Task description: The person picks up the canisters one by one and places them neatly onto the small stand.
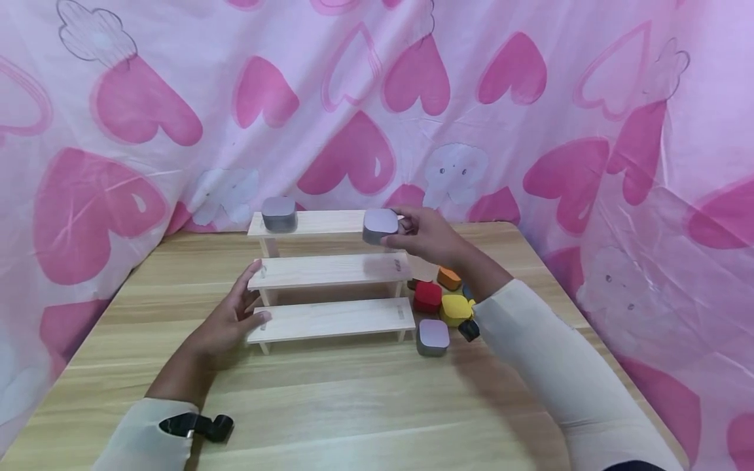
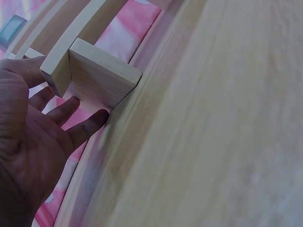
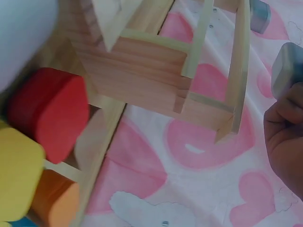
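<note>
A: What does the head view give you?

B: A three-step wooden shelf (image 1: 332, 268) on a desk (image 1: 353, 409). The right hand (image 1: 432, 237) pinches a grey block (image 1: 379, 226) between thumb and fingers, by the right end of the top step.

A: Anything on that step?

B: A second grey block (image 1: 279, 214), near its left end. A third grey block (image 1: 432, 338) sits on the desk, just beside the lowest step's right end. Behind it are a red block (image 1: 427, 297), a yellow block (image 1: 455, 311) and an orange block (image 1: 449, 279), with a small black piece (image 1: 469, 330) close by.

A: And the left hand (image 1: 230, 320)?

B: At the shelf's left end, thumb over the lowest step, a finger up at the middle one.

A: Does the left wrist view agree?

B: Yes: fingers loosely spread beside the lowest step's leg, not wrapped round anything. I can't tell how firmly they press.

A: The right wrist view?

B: Curled fingers on the grey block, at the edge of the picture, a gap showing between it and the top step. The red, yellow and orange blocks crowd the opposite side, with a patterned curtain (image 3: 199, 142) beyond.
</note>
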The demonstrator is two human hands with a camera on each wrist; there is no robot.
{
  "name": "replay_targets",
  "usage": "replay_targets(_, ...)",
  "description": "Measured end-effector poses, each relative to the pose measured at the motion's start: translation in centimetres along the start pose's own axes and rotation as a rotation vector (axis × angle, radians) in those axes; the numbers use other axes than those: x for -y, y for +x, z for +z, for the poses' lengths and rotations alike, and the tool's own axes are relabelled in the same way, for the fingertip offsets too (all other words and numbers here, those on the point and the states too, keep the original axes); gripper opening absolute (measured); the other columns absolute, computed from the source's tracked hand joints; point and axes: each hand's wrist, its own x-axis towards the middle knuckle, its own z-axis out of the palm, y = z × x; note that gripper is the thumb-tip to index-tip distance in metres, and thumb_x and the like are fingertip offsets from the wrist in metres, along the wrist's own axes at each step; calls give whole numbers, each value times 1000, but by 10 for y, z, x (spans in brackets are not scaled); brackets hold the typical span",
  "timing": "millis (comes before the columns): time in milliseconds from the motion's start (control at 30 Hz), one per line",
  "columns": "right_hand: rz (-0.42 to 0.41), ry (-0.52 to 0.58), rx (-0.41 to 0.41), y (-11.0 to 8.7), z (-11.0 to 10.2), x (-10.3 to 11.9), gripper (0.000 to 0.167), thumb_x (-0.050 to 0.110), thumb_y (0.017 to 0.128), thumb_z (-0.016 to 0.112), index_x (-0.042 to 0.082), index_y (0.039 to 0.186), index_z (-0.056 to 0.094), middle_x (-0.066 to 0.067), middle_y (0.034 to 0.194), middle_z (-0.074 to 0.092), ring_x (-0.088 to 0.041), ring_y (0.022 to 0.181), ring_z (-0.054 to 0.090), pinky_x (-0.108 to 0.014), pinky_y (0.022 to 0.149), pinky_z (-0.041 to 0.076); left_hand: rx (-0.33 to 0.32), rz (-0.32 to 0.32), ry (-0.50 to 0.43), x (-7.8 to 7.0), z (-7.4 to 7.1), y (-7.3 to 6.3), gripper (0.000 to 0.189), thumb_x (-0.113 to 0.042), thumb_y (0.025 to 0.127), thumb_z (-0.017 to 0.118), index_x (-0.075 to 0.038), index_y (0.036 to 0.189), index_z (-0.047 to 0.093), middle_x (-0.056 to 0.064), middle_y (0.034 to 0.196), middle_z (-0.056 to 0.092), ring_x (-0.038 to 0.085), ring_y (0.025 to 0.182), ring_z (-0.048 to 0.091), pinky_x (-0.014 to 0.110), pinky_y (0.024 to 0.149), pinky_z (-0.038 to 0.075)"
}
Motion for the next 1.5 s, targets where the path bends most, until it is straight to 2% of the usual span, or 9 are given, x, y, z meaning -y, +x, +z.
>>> replay_targets(167,20,-18,74,19,-2,14,58,20,101,79,15,156,59,-13,125,70,-24,94,60,-28,72,53,-4,-12,30,0,-1,-1,106,-15,107,71,-49,173,-5,17,185,8,55,166,20,14,115,42)
replay_targets(300,51,43,104,34,-1,20,57,20,103,77,18,157,58,-13,120,69,-22,80,52,-26,62,44,-6,0,18,-1,-1,-1,106,-13,107,70,-47,174,-5,20,185,7,57,165,18,9,110,42)
replay_targets(500,92,65,115,49,3,21,55,24,102,79,23,154,60,-10,110,64,-20,75,49,-28,62,43,-7,-5,9,-1,0,-1,106,-13,107,71,-48,174,-4,19,185,6,57,165,17,6,107,42)
replay_targets(833,47,83,202,76,15,27,41,22,106,73,23,145,61,-6,91,53,-17,63,41,-27,59,39,-8,-24,39,0,-2,0,107,-17,107,71,-51,172,-6,15,186,6,55,167,19,10,111,42)
replay_targets(1067,91,76,221,86,20,33,45,19,106,73,21,149,59,-7,98,59,-15,66,42,-25,58,39,0,-18,30,1,-2,0,106,-15,107,71,-48,174,-5,19,185,8,56,166,19,13,112,43)
replay_targets(1267,106,82,218,90,23,33,54,19,105,74,20,155,54,-9,104,61,-16,71,46,-25,59,41,-9,-28,55,-1,-2,0,107,-16,107,71,-48,173,-7,17,185,9,55,166,21,37,123,44)
replay_targets(1367,106,86,210,91,24,31,55,19,105,75,19,156,55,-10,108,63,-16,72,47,-24,60,42,-9,-20,50,-1,-2,1,107,-15,108,70,-49,173,-8,16,185,7,54,166,20,59,127,36)
replay_targets(1433,105,81,208,92,26,30,55,20,104,75,20,155,56,-10,109,63,-16,72,47,-24,60,42,-9,-15,53,0,-2,1,107,-14,107,71,-49,173,-7,15,186,7,54,166,20,56,127,37)
replay_targets(1500,102,75,208,92,27,29,54,21,104,76,20,155,56,-10,107,63,-17,71,47,-25,60,41,-8,-7,53,0,-2,1,108,-13,107,70,-48,173,-7,16,186,6,55,166,20,64,127,33)
